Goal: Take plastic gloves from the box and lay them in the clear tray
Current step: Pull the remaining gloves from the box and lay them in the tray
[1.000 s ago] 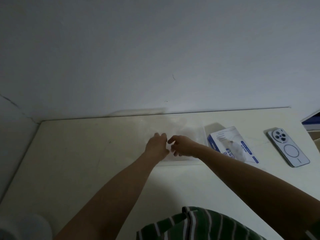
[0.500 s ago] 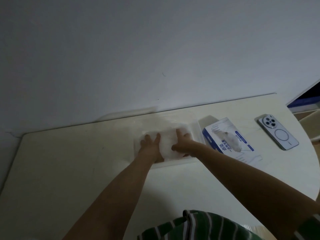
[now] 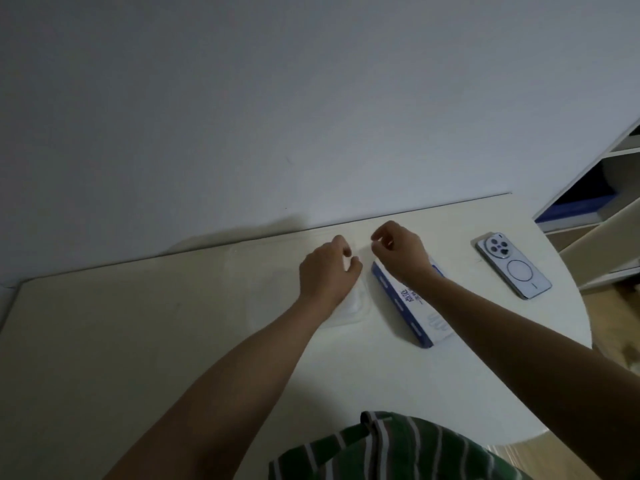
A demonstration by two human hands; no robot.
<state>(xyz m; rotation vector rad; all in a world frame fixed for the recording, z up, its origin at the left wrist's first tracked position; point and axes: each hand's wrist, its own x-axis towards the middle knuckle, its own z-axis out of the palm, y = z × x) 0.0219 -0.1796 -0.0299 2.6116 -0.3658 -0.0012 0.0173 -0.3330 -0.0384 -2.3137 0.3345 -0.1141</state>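
On table (image 3: pixel 138 341), box (image 3: pixel 403 304) just beside clear tray (image 3: pixel 362 312). Left hand (image 3: pixel 327 271) over tray, pinching pale gloves (image 3: pixel 349 264); right hand (image 3: pixel 398 252) curled above box (hold unclear). Probably light, limp, slippery film: best pinched at an edge.

Both forearms stretched forward. Left hand (image 3: pixel 327 271) just left of box (image 3: pixel 410 304), fingers curled. Right hand (image 3: pixel 398 252) over box far end, fingers curled; grip unclear.

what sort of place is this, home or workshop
Probably a room in a home: a pale table against a plain wall, a phone lying on it, and white shelves at the right.
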